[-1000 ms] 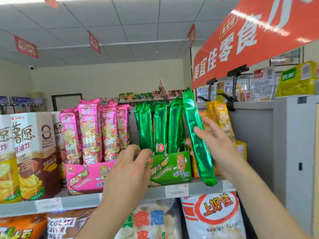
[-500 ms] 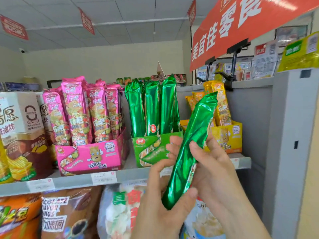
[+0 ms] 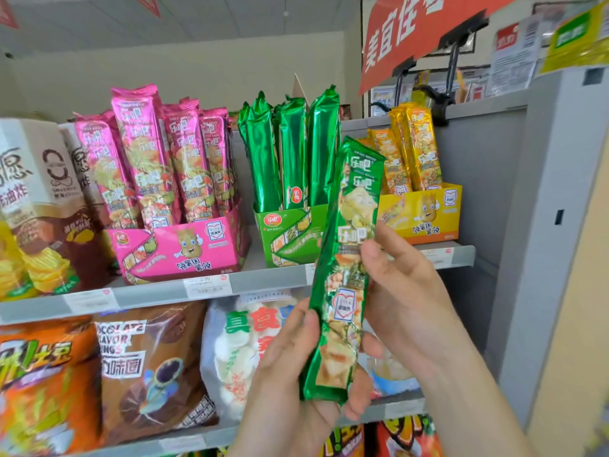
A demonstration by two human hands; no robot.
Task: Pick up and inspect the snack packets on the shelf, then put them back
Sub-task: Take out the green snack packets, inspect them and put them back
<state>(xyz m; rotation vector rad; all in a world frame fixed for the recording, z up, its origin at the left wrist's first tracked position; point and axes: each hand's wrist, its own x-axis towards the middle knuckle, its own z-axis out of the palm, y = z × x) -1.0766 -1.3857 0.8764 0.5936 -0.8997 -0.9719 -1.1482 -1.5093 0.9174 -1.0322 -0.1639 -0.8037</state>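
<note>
A long green snack packet (image 3: 349,258) stands nearly upright in front of the shelf, its printed face turned toward me. My left hand (image 3: 290,384) grips its lower end from the left and below. My right hand (image 3: 405,298) holds its middle from the right, thumb on the front. Behind it, more green packets (image 3: 290,153) stand in a green display box (image 3: 286,235) on the grey shelf (image 3: 158,291).
Pink packets (image 3: 155,159) fill a pink box on the left, yellow packets (image 3: 412,153) a yellow box on the right. Larger crisp bags (image 3: 145,367) sit on the shelf below. A grey upright panel (image 3: 540,225) bounds the shelf on the right; a red sign (image 3: 412,31) hangs overhead.
The green packet came off the shelf and down toward me. My left hand left the shelf and took hold of its lower end. The packet turned from its plain back to its printed face.
</note>
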